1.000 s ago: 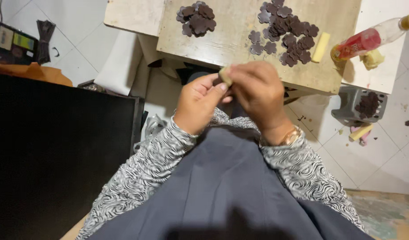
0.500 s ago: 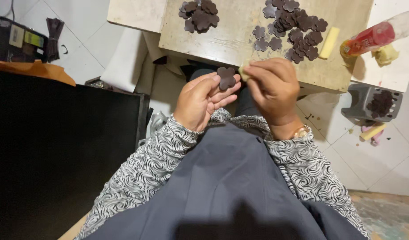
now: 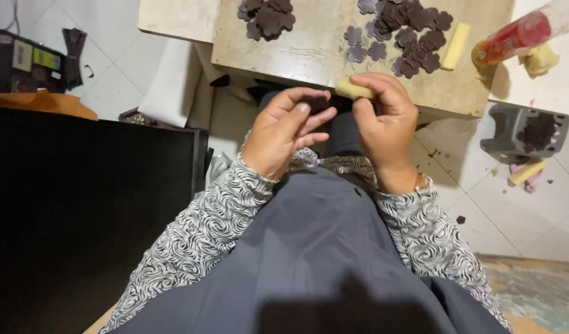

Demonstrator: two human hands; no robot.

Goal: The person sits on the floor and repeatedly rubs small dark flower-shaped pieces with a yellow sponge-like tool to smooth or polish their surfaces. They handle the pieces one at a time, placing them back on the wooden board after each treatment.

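Head view: left hand [image 3: 283, 133] pinches a dark brown flower-shaped cutout piece [image 3: 314, 102] between thumb and fingertips, fingers clenched on it, just off the near edge of the pale wooden tabletop [image 3: 309, 46]. Right hand [image 3: 386, 120] grips a short pale yellow stick [image 3: 353, 90], fingers curled round it, its end touching or just beside the cutout; exact contact cannot be told.

Versus half a second ago: both hands sit further up, now against the tabletop's near edge. The cutout was then plainly showing between the hands, whole flower outline visible; now it is mostly hidden under the left thumb and fingers. The yellow stick, then only a small tip at the right fingertips, now shows more of its length, lying across the top of the right hand's fingers. Hands remain close together, nearly touching.

On the tabletop: a small heap of dark brown flower cutouts [image 3: 267, 15] near the far left corner, a bigger spread heap of the same cutouts [image 3: 405, 34] toward the far right, and a second pale yellow stick [image 3: 456, 46] just beside that heap at the right edge. Off the right edge, a red-filled clear plastic bottle [image 3: 513, 38] lying tilted. On the tiled floor [image 3: 507, 204] at right, a grey plastic holder [image 3: 524, 131] with dark pieces in it.
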